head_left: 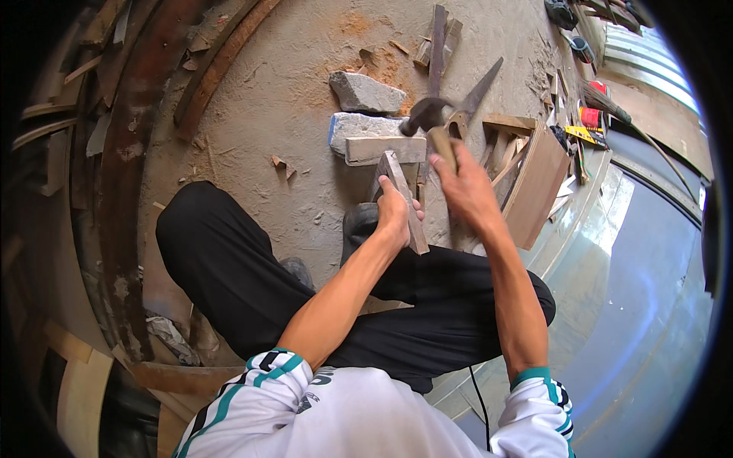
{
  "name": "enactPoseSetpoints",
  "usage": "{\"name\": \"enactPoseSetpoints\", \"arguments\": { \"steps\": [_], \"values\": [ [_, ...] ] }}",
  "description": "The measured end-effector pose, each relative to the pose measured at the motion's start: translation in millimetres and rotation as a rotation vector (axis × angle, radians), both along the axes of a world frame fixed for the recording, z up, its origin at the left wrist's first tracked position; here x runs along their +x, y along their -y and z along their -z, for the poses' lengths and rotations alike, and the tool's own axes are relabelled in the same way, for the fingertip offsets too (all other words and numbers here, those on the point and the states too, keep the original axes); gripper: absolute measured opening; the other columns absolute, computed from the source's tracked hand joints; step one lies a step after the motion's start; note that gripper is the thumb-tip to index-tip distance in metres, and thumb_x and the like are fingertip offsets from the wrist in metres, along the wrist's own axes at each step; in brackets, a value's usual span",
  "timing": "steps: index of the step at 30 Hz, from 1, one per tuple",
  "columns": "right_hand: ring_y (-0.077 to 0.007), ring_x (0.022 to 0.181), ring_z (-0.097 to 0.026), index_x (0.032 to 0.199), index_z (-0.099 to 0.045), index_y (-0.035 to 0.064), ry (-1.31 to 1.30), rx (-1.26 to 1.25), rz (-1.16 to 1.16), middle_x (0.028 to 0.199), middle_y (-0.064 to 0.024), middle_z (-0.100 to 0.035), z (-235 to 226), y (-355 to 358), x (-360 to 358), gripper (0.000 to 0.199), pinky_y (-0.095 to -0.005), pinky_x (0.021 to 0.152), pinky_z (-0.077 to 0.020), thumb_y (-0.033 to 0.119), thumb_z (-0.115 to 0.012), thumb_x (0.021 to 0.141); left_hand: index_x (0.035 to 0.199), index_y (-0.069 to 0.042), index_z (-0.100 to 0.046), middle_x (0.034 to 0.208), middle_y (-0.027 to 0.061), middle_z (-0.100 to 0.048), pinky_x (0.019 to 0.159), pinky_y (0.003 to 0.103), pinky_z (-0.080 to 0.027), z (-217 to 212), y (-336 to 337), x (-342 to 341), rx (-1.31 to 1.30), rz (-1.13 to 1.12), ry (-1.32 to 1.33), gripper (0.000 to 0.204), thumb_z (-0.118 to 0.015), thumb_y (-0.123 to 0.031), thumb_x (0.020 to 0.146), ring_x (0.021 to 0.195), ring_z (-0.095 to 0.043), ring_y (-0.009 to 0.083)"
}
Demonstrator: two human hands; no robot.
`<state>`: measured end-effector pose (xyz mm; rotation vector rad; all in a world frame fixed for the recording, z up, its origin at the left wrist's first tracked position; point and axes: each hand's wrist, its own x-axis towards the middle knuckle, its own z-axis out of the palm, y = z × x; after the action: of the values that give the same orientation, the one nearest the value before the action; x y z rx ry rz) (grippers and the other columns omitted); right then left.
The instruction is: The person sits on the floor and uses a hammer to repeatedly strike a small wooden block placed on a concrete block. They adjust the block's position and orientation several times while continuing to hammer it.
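Observation:
My right hand (467, 189) is closed around the wooden handle of a claw hammer (440, 145). The dark hammer head is raised over the right end of a short flat wooden board (374, 150). That board rests against a rough stone block (363, 127) with a blue mark on its left end. In my left hand (395, 216), a narrow wooden strip (400, 182) is gripped, its far end meeting the board's near edge. Whether the two pieces are joined cannot be made out. Just beyond the hammer lies a handsaw (481, 90), its handle partly covered.
A second grey stone (368, 91) lies behind the block. Long timbers (134, 153) and scrap wood fill the left side. To the right stand a wooden box of offcuts (537, 187) and a blue-grey panel (649, 252). My bent legs (229, 252) frame the near side.

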<state>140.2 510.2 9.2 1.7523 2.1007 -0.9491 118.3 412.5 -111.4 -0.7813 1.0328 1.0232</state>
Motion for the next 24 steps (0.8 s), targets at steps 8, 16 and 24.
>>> {"name": "enactPoseSetpoints", "arguments": {
  "steps": [8,16,24],
  "values": [
    [-0.011,0.051,-0.051,0.132,-0.051,0.0062,0.006,0.224,-0.326,0.073,-0.005,-0.054,46,3,41,0.048,-0.0308,0.044,-0.0423,0.037,-0.059,0.097,0.093,-0.006,-0.054,0.07,0.0061,-0.053,0.054,0.038,-0.046,-4,-2,7,0.003,0.019,0.014,0.066,-0.018,-0.061,0.103,0.056,-0.052,0.0209],
    [-0.0245,0.053,-0.062,0.128,-0.053,0.0039,-0.16,0.164,0.1,0.074,-0.0166,-0.064,-33,-39,-30,0.045,-0.0392,0.048,-0.05,0.036,-0.055,0.098,0.112,0.003,-0.054,0.073,0.0117,-0.056,0.057,0.04,-0.051,4,1,0,0.013,0.038,-0.032,0.075,-0.016,-0.061,0.103,0.058,-0.056,0.0247],
    [-0.0116,0.049,-0.048,0.121,-0.053,0.009,0.048,-0.221,0.014,0.068,-0.0018,-0.048,-21,-29,-17,0.035,-0.0308,0.042,-0.0423,0.037,-0.055,0.1,0.117,0.004,-0.053,0.074,0.012,-0.056,0.058,0.041,-0.051,5,-3,5,0.005,0.037,-0.012,0.075,-0.015,-0.059,0.104,0.056,-0.056,0.0248]
  ]
}}
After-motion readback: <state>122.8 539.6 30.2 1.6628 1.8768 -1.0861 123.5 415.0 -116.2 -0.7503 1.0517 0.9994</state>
